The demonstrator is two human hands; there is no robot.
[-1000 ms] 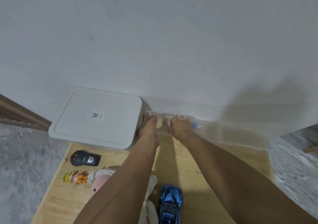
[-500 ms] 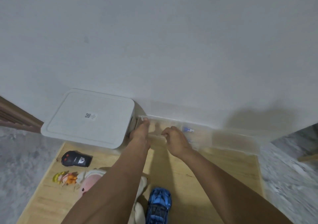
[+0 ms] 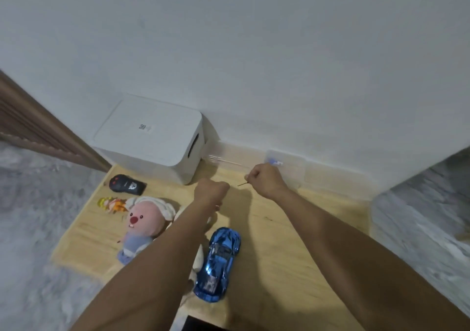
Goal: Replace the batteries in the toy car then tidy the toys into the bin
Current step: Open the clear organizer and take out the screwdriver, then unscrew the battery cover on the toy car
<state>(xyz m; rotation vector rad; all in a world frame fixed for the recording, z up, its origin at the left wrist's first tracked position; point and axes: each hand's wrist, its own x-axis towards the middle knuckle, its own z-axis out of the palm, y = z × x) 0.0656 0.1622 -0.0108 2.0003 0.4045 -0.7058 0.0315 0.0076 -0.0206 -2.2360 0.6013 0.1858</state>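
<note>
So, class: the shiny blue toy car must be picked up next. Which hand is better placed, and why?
The left hand: it appears to hold nothing and hangs nearer the shiny blue toy car. The right hand pinches a thin dark tool.

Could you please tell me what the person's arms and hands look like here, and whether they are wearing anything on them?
Both forearms are bare right up to the bottom of the picture, with no sleeve in view. The left hand and right hand wear no gloves, and no watch or bracelet shows at either wrist. Rings cannot be judged, since the fingers are mostly turned away from the camera.
</note>
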